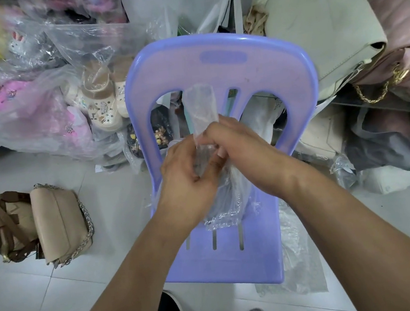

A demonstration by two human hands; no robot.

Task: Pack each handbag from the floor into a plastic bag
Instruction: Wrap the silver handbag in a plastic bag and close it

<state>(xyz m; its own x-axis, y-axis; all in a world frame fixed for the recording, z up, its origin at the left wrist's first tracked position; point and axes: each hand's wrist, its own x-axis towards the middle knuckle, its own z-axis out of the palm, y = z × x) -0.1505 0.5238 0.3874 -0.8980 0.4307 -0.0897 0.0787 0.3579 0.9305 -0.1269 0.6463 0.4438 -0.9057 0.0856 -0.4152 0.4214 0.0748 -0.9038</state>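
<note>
Over the seat of a purple plastic chair (240, 264), both my hands grip a clear plastic bag (200, 104). My left hand (187, 170) curls round the bag's lower part. My right hand (233, 141) pinches the folded upper strip, which sticks up in front of the chair back. The bag's bulging bottom rests on the seat; a chain shows faintly inside it. On the floor at the left lie two handbags: a beige one with a silver chain (61, 222) and a tan one with brown straps (11, 225), side by side and touching.
Bagged clogs and slippers (98, 96) pile up behind the chair at the left. Cream and pink handbags (339, 35) stack at the right on a glass shelf. Loose clear bags (297, 268) hang off the seat's right edge. White floor tiles (62, 302) stretch in front.
</note>
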